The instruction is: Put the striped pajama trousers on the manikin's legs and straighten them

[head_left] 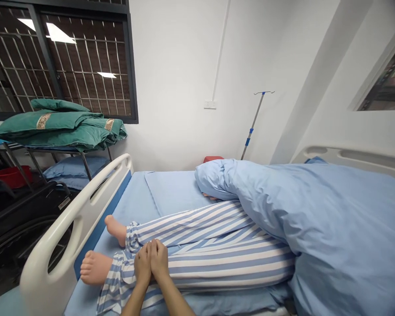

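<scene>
A manikin lies on a bed, its legs in blue-and-white striped trousers (224,267) and its smooth feet bare. My left hand (142,264) and my right hand (159,260) rest side by side, touching, over the nearer lower leg, a little above the ankle. The fingers of both curl down over the striped cloth; the fingertips are hidden. To the left of my hands are the nearer foot (96,267) and the farther foot (116,229). A light blue quilt (270,197) is folded back over the upper body, which it hides.
The white footboard (49,267) stands at the left, with a wheelchair (23,232) beyond it. Folded green bedding (62,125) lies on a rack under a barred window. An IV pole (254,125) rises behind the bed, near a red object (213,158).
</scene>
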Tool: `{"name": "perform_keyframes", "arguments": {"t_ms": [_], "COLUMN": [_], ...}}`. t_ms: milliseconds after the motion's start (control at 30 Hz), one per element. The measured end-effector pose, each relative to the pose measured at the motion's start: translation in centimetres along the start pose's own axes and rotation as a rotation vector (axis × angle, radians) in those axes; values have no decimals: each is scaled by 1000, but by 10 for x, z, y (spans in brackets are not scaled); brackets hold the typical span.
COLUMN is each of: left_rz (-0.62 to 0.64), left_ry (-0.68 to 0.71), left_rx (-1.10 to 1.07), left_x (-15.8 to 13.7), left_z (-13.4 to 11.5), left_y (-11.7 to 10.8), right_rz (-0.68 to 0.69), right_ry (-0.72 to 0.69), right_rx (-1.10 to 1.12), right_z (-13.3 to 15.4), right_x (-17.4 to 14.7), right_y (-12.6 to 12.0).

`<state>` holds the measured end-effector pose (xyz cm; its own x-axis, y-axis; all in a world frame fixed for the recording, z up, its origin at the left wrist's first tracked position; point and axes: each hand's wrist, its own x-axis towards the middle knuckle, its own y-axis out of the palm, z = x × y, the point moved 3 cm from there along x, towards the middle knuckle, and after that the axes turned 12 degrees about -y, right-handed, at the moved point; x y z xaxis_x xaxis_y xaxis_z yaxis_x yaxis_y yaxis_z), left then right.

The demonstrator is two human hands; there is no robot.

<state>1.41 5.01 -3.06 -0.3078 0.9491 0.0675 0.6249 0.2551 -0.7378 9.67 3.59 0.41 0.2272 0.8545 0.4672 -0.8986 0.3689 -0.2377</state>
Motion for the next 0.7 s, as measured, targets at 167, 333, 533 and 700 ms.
{"name": "perform_keyframes", "arguments": {"t_ms": [167,333,533,700], "left_rz": [-11,7,70,45], "left_ry": [-3,-89,-41,-61], "left_rx": [43,185,319,333], "left_x": [1,-10,-23,-23], "left_z": [-1,-11,-22,-24], "left_y": [1,-12,-21,-23], "right_rz": [48,159,270,196], "right_ry": [-12,-3,-86,-79], "right_rx": [-59,-234,-314,-236], "right_z": [-1,1,19,8], "right_x": [0,8,22,8], "right_y": [2,-5,-23,-22]}}
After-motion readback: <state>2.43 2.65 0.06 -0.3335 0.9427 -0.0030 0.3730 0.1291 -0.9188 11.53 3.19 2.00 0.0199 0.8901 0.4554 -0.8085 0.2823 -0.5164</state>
